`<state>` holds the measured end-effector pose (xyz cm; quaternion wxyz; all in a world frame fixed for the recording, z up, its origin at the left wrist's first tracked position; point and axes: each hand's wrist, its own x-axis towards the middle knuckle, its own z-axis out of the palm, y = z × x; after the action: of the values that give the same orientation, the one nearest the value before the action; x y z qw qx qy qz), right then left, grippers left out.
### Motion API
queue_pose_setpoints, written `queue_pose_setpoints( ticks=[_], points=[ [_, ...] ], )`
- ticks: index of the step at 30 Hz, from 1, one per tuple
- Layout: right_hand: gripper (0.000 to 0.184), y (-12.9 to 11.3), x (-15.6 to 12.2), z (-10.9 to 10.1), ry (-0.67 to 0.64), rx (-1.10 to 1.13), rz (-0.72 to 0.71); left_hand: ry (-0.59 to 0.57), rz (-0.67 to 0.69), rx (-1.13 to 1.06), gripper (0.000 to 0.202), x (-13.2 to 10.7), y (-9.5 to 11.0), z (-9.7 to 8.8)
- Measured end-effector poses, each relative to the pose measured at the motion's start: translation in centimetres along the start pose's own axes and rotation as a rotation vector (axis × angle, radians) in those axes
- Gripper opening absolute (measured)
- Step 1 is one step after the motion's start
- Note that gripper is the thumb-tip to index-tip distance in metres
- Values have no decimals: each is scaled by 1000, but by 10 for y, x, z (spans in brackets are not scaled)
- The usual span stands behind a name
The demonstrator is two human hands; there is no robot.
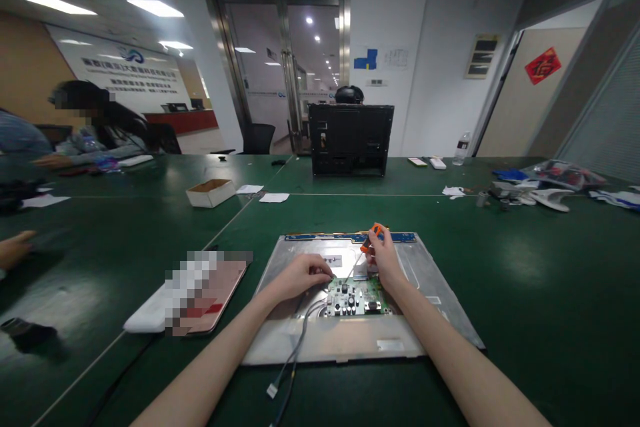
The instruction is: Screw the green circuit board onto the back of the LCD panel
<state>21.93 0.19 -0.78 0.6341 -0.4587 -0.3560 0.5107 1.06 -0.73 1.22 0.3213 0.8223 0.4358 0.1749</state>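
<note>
A silver display panel (350, 340) lies flat on the green table, with a green circuit board (357, 297) at its middle. My right hand (386, 259) grips a screwdriver (369, 241) with an orange and black handle. Its thin shaft slants down and left, the tip at or just above the board's upper part. Curled at the board's upper left corner is my left hand (307, 273), thumb and fingers pinched together; what they hold, if anything, is hidden. Grey cables (300, 347) run from the board's left side over the panel's front edge to a white plug (272, 389).
Left of the panel lie a pink-backed phone or tablet (227, 287) and a white object, partly blurred. Farther back stand an open box (211, 193) and a black monitor housing (351, 140). Plastic bags and parts (550, 180) lie far right. Another person (105, 120) sits at left.
</note>
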Motion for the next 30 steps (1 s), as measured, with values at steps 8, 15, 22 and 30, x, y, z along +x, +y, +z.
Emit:
queue_pose_setpoints(
  ticks=[8, 15, 22, 30],
  points=[
    [51, -9, -1, 0, 21, -16, -81, 7, -25, -30, 16, 1, -4, 2],
    [54, -31, -9, 19, -90, -100, -245, 20, -7, -55, 14, 1, -2, 2],
    [30, -67, -17, 48, -402, -668, -708, 41, -11, -107, 13, 0, -4, 5],
    [26, -88, -22, 47, -497, -811, -878, 30, -31, -131, 14, -1, -2, 6]
  ],
)
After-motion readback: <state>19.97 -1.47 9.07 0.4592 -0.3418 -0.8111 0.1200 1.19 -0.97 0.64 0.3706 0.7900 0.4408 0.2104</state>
